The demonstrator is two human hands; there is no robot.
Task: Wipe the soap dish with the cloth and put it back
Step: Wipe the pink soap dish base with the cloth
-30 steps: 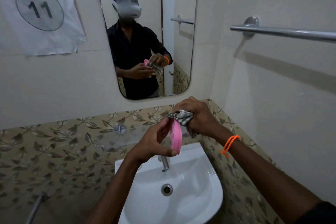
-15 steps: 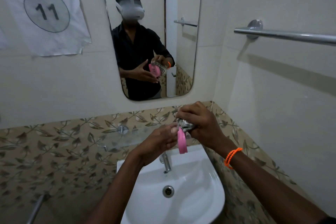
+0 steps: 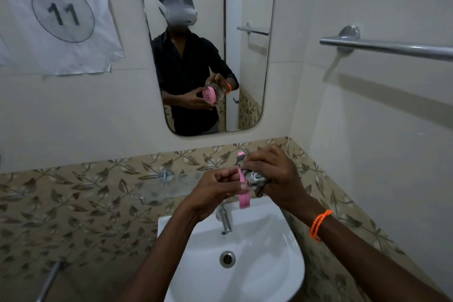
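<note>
A pink soap dish (image 3: 244, 197) stands on edge above the sink, seen side-on. My left hand (image 3: 215, 191) grips it with curled fingers from the left. My right hand (image 3: 270, 174) holds a bunched grey and white cloth (image 3: 255, 178) and presses it against the dish's right face. Most of the cloth is hidden inside my right hand. The mirror (image 3: 208, 44) reflects the dish's slotted pink face and both hands.
A white sink (image 3: 277, 265) with a chrome tap (image 3: 225, 218) lies below my hands. A glass shelf (image 3: 169, 186) runs along the leaf-patterned tiles. A chrome towel bar (image 3: 387, 48) juts from the right wall. A paper sign marked 11 (image 3: 58, 14) hangs at top left.
The dish has turned more upright in my left hand. My right hand with the cloth has shifted slightly on the dish's side. Both hands stay above the sink.
</note>
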